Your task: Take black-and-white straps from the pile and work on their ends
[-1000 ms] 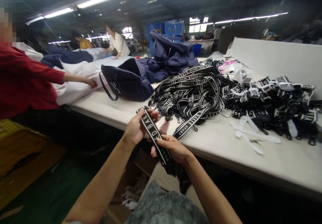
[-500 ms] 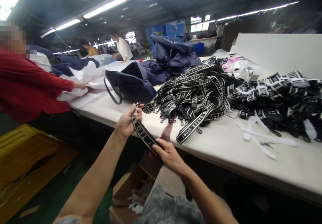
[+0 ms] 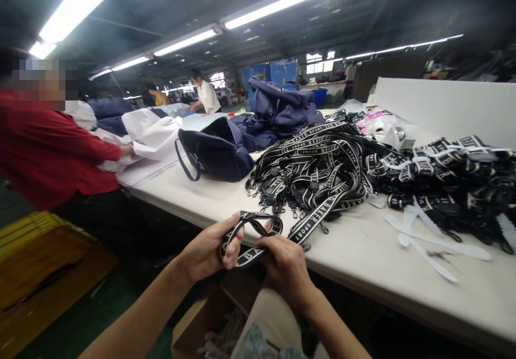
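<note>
A black webbing strap point(image 3: 250, 258) with white lettering and edge stripes is looped between my two hands, just off the table's front edge. My left hand point(image 3: 215, 245) is closed round the loop's left side, fingers curled through it. On the right, my right hand point(image 3: 284, 262) pinches the strap where its turns meet. Just beyond lies a big heap of similar straps point(image 3: 322, 144) with small black hooks, one strap end reaching toward my right hand. Bundled straps point(image 3: 443, 165) tied with white bands lie further right.
The white table point(image 3: 403, 289) carries a navy bag point(image 3: 217, 152), more navy bags point(image 3: 282, 103) behind it, and loose white strips point(image 3: 423, 241). A co-worker in a red top point(image 3: 68, 149) handles white sheeting point(image 3: 155, 133) at left. Below are a yellow crate point(image 3: 32, 246) and a cardboard box point(image 3: 193, 321).
The strap, earlier stretched in a curve between my hands, is now coiled in a loop. My left hand has come down and nearer my right. The view has shifted slightly.
</note>
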`<state>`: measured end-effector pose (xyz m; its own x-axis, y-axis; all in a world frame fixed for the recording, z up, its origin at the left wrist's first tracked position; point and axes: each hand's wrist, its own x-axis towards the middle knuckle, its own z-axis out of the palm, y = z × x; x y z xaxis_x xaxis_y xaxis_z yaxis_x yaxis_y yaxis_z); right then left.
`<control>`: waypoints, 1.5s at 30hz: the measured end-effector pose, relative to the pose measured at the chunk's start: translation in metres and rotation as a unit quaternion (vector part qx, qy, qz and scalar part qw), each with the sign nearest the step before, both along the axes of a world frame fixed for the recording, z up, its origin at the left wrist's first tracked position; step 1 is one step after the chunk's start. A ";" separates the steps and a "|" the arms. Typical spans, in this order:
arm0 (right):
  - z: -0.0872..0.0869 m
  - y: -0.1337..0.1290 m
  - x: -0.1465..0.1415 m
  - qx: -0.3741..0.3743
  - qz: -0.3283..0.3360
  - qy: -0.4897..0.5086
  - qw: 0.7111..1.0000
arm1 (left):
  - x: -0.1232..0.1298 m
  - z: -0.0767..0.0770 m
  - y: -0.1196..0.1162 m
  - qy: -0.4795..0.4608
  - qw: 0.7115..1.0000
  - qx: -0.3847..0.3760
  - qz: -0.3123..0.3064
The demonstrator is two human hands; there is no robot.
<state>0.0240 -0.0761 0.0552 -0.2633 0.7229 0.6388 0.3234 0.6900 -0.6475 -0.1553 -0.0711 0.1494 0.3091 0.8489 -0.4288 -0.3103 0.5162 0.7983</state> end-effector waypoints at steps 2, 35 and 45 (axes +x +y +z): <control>0.003 -0.002 0.006 0.067 -0.017 -0.008 0.998 | -0.006 -0.005 -0.005 -0.005 0.998 -0.063 -0.020; -0.049 -0.019 -0.017 -0.048 -0.040 0.016 0.998 | 0.002 -0.075 -0.041 0.047 0.997 -0.018 -0.060; -0.056 -0.019 -0.025 -0.072 -0.078 -0.028 0.994 | 0.004 -0.107 -0.048 -0.029 0.994 -0.090 -0.057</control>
<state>-0.0011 -0.0955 -0.0007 -0.1735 0.8407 0.5130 0.4580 0.5300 -0.7137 -0.1516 -0.1187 0.0419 0.4275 0.7180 -0.5493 -0.2845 0.6836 0.6721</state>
